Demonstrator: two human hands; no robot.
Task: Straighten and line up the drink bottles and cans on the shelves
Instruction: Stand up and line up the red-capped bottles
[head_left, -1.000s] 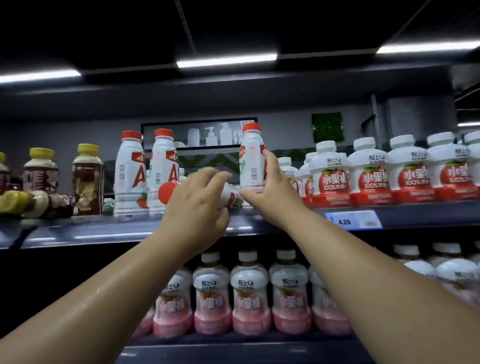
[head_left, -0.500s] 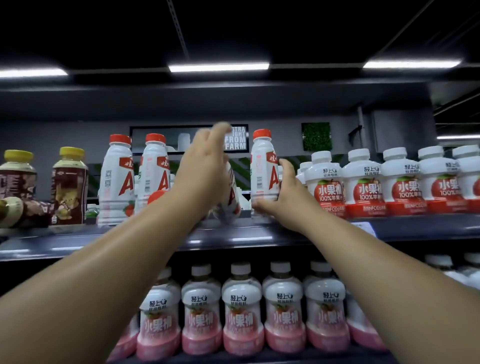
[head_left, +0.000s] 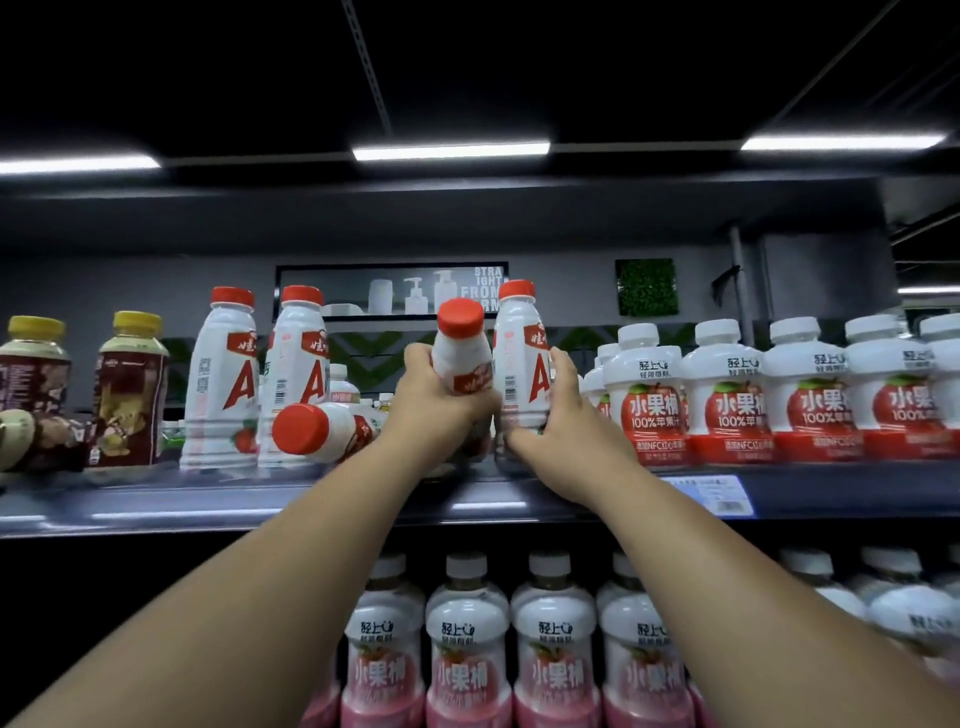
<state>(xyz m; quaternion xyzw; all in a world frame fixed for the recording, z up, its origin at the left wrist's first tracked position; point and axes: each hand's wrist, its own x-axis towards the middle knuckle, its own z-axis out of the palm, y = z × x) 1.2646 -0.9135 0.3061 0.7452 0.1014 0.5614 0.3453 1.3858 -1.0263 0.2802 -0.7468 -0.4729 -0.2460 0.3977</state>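
I'm seeing left hand (head_left: 436, 410) gripping tilted red-capped white plastic bottle (head_left: 462, 358), likely righting it; right hand (head_left: 566, 423) fingers (head_left: 563, 366) clasping upright twin bottle (head_left: 522, 358), steadying.

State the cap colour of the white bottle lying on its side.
The toppled bottle's cap is red; the head view shows it.

Upper shelf (head_left: 208, 506): upright bottle (head_left: 521, 364). Left of it, tilted bottle (head_left: 462, 348), then fallen bottle (head_left: 322, 431), two standing bottles (head_left: 221, 384). Right of it, juice bottle row (head_left: 737, 400). Below it, lower-shelf bottles (head_left: 467, 649).
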